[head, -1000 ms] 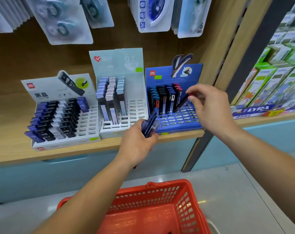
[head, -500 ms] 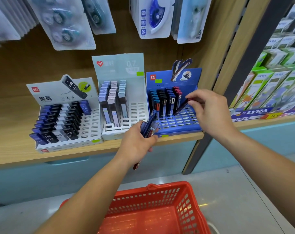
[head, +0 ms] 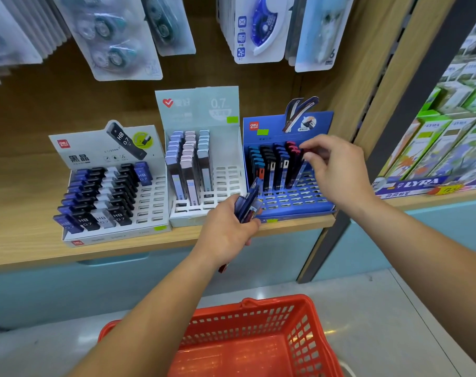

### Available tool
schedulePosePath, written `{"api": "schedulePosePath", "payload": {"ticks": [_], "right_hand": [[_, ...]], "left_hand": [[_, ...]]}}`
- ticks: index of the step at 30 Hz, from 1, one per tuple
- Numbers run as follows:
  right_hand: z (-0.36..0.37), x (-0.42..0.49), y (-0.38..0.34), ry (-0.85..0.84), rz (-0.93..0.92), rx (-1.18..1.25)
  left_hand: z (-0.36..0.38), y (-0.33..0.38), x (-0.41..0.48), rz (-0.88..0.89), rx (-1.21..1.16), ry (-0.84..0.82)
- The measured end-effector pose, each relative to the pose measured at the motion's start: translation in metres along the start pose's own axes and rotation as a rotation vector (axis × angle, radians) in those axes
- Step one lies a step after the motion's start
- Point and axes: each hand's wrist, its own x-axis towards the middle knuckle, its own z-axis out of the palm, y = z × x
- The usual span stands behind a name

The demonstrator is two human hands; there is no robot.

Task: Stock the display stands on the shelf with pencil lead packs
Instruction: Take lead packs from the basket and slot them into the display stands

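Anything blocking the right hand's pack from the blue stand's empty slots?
Nothing visible. The right hand pinches the pack beside the rightmost filled column of the blue stand, over empty slots; the left hand holds its bundle at the front-left corner.

Three display stands [head: 226, 180] sit abreast on the shelf [head: 21, 213], a basket [head: 275, 303] apparently on the floor [head: 381, 308] below.

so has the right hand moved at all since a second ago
Yes, slightly: the right hand has edged left, closer to the red-capped row of the blue display stand.
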Motion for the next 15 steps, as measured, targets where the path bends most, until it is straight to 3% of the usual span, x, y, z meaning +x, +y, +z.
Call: {"api": "schedulePosePath", "payload": {"ticks": [4,15], "right_hand": [[0.009,0.008,0.002,-0.033,0.032,0.004],[0.019,-0.001,0.011,0.008,-0.109,-0.053]], "left_hand": [[0.000,0.001,-0.001,0.014,0.005,-0.001],[-0.002,0.001,0.002,0.003,0.017,-0.004]]}}
